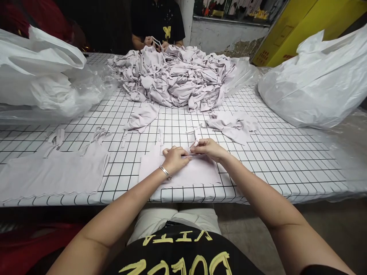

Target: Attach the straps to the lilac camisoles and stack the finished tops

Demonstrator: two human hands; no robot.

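Observation:
A flat pale pink garment (197,173) lies on the gridded table (286,160) right in front of me. My left hand (174,158), with a silver bangle on the wrist, is closed and pinches a thin strap (192,147) of the garment. My right hand (209,148) is closed too and pinches the same strap from the other side. The two hands almost touch above the garment's top edge.
A big heap of pale pink garments (177,78) fills the table's far middle. A person in a black top (157,23) handles a piece behind it. Smoothed garments (54,173) lie at the left, loose ones (232,124) at the right. White plastic bags (315,84) flank both sides.

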